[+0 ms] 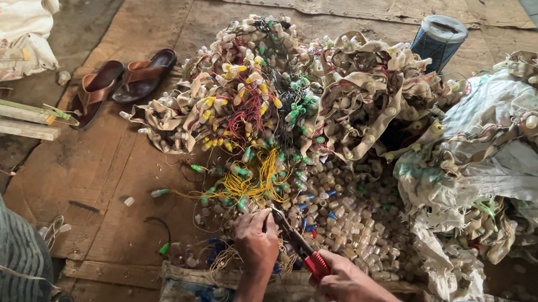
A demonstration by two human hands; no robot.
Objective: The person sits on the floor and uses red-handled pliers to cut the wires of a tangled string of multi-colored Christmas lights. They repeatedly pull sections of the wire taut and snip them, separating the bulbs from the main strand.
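**Wire cutting at the bulb-holder heap**

Here, the yellow wire bundle (254, 183) lay at the near edge of the heap of holders (293, 119), just ahead of both hands. The left hand (256, 239) was closed around some strands, apparently pinching them taut. The right hand (345, 281) was closed on red-handled cutters (300, 242), blades angled toward those strands. Loose holders (358, 223) lay beside them on cardboard (109, 175); sandals (124, 84) stood well apart.

Cardboard-covered floor (108, 168) under wire heap (279, 121)
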